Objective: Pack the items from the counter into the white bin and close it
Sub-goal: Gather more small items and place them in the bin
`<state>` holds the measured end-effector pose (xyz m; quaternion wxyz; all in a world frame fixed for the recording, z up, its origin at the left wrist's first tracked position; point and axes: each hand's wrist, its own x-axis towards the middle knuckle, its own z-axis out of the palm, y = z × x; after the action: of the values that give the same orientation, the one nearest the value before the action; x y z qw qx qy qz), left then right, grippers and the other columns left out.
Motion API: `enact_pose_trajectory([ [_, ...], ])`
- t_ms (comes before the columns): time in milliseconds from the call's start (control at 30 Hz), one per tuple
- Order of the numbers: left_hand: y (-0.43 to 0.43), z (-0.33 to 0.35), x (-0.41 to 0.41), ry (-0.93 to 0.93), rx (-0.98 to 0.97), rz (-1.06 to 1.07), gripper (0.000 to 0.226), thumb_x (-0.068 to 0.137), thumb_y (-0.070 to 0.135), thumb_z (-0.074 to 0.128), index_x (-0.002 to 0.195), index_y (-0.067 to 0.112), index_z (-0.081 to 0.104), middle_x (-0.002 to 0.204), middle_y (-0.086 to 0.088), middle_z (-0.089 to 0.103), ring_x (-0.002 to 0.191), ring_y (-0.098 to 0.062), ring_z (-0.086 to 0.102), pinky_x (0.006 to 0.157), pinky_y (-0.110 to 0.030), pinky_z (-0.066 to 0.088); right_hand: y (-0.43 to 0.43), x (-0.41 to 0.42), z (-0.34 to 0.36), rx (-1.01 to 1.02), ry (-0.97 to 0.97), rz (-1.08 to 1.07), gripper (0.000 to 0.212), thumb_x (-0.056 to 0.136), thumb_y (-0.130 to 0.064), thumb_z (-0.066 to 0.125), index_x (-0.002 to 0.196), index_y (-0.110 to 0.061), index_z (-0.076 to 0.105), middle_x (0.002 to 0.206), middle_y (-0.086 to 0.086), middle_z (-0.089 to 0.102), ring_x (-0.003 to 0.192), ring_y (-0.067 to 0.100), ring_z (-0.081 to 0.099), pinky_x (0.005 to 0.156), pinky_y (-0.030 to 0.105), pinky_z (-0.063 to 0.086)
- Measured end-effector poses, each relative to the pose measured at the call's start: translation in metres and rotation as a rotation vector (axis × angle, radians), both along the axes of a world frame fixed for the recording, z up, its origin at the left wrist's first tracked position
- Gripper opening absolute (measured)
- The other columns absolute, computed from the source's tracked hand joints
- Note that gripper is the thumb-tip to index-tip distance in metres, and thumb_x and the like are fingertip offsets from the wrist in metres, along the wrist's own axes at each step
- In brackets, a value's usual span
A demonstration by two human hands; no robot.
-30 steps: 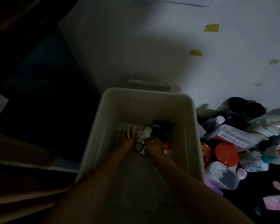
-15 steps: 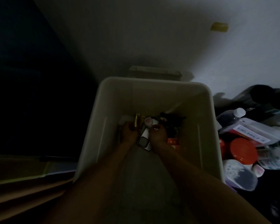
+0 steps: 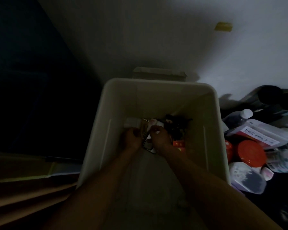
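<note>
**White bin part-filled, 2 hands working at its floor**

Head view: we judge the packing step to be under way, with closing a long way off. The white bin (image 3: 158, 81) stands open at the centre of the frame against the wall. It is a deep, plain, pale tub with smooth sloping sides, dim in this low light. On its floor at the far end lie a white box (image 3: 131, 124), a black tangle (image 3: 176, 126), a red box (image 3: 179, 145) and a dark-framed case (image 3: 148, 146).

Our left hand (image 3: 131, 138) is down among them with its fingers bent, but we cannot tell whether it holds anything. Our right hand (image 3: 160, 138) is curled, thumb on top, round a small pale piece (image 3: 152, 124).

At the right of the frame more waits outside the bin: an orange-lidded jar (image 3: 250, 154), a white-capped bottle (image 3: 239, 117) and a clear tub (image 3: 246, 180).

Next, we think, comes letting go, lifting both arms clear of the rim and reaching right for that heap. We can pick out no lid.
</note>
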<state>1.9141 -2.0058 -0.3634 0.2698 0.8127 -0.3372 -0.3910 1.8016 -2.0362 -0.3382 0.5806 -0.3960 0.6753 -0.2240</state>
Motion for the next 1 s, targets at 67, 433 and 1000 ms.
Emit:
enact_pose_trajectory([
  [67, 0.002, 0.0, 0.001, -0.001, 0.016, -0.029, 0.03, 0.091, 0.024, 0.064, 0.114, 0.006, 0.067, 0.115, -0.013, 0.067, 0.106, -0.031, 0.063, 0.09, -0.039, 0.052, 0.002, 0.0, 0.003, 0.01, -0.01, -0.006, 0.024, 0.098, -0.003, 0.048, 0.118, -0.002, 0.06, 0.102, 0.011, 0.06, 0.087, 0.024, 0.06, 0.044, 0.006, 0.042],
  [433, 0.014, 0.009, -0.003, -0.167, -0.15, -0.223, 0.022, 0.092, 0.024, 0.06, 0.103, 0.007, 0.068, 0.11, -0.015, 0.065, 0.101, -0.033, 0.06, 0.086, -0.044, 0.05, 0.019, -0.008, 0.008, 0.079, -0.054, -0.098, 0.038, 0.094, -0.012, 0.054, 0.128, 0.002, 0.049, 0.121, 0.018, 0.054, 0.107, 0.026, 0.055, 0.082, 0.027, 0.048],
  [1000, -0.007, -0.006, 0.0, -0.283, -0.097, -0.76, 0.077, 0.083, 0.047, 0.046, 0.154, 0.03, 0.022, 0.159, 0.005, 0.026, 0.138, -0.025, 0.032, 0.112, -0.04, 0.031, 0.004, 0.004, -0.012, 0.123, -0.172, -0.238, 0.013, 0.097, -0.02, 0.056, 0.085, -0.018, 0.062, 0.089, 0.004, 0.065, 0.073, 0.013, 0.061, 0.052, 0.02, 0.048],
])
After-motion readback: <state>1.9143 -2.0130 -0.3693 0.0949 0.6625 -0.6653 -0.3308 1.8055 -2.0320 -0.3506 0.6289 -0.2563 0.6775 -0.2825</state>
